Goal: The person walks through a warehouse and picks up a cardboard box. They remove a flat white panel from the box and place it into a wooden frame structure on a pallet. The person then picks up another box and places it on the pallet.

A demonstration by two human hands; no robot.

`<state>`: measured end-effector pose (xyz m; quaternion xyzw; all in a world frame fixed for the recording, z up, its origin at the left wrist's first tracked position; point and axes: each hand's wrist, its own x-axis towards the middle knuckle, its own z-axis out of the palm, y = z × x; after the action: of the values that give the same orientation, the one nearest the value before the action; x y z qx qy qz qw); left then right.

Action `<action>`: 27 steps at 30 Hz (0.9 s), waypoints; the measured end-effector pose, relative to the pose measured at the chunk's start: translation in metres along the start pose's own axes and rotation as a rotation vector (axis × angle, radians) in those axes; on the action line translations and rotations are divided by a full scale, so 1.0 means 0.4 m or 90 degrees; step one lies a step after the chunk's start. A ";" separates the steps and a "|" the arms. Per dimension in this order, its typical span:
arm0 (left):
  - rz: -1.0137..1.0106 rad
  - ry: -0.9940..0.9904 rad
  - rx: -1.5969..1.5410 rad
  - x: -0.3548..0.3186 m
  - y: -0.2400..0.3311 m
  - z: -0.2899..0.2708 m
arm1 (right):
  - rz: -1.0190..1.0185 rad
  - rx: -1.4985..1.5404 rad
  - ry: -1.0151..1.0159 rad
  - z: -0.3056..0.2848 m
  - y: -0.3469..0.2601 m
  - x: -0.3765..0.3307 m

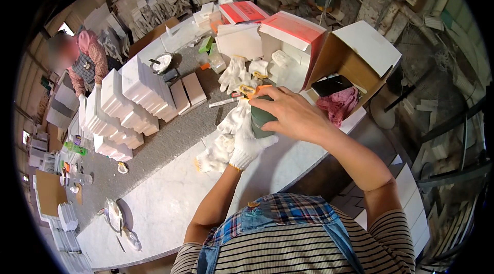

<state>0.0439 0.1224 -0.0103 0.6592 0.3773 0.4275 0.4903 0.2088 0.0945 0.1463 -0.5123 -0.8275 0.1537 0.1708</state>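
Note:
A dark green, cylinder-shaped container (263,119) stands upright between my hands over the marble slab. My left hand (248,144), in a white knitted glove, is wrapped round its lower side. My bare right hand (292,115) closes over its upper part, thumb on the near side and fingers reaching across the top. The palm hides much of the rim. Loose white gloves (213,154) lie against my left hand, and another white glove (234,74) rests just beyond. A marker pen (225,102) lies to the left of the container.
Stacked white tiles (139,88) stand at left, with a person (90,57) behind them. A red-and-white box (293,29) and an open cardboard box (355,42) holding a phone (333,85) and pink cloth (339,105) are at right. A bowl (114,215) sits near left.

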 end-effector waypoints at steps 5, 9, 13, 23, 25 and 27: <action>-0.028 -0.048 -0.035 0.021 -0.015 -0.019 | 0.002 0.026 -0.002 0.016 0.018 0.022; -0.018 -0.031 -0.062 0.006 -0.029 -0.006 | 0.006 0.080 0.008 0.018 0.030 0.000; -0.011 -0.063 -0.118 -0.016 -0.016 0.011 | -0.009 0.133 0.169 0.060 0.077 -0.073; 0.085 -0.241 0.438 -0.063 0.167 0.143 | 0.295 0.455 0.158 0.283 0.174 -0.424; 0.183 -0.180 0.402 -0.004 0.165 0.206 | 0.324 0.495 0.154 0.295 0.180 -0.448; 0.153 -0.190 0.383 0.015 0.195 0.251 | 0.412 0.478 0.216 0.290 0.197 -0.421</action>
<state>0.1458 0.0770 0.0508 0.8689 0.3303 0.2505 0.2705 0.2904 -0.0326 -0.0122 -0.6629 -0.4757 0.3994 0.4179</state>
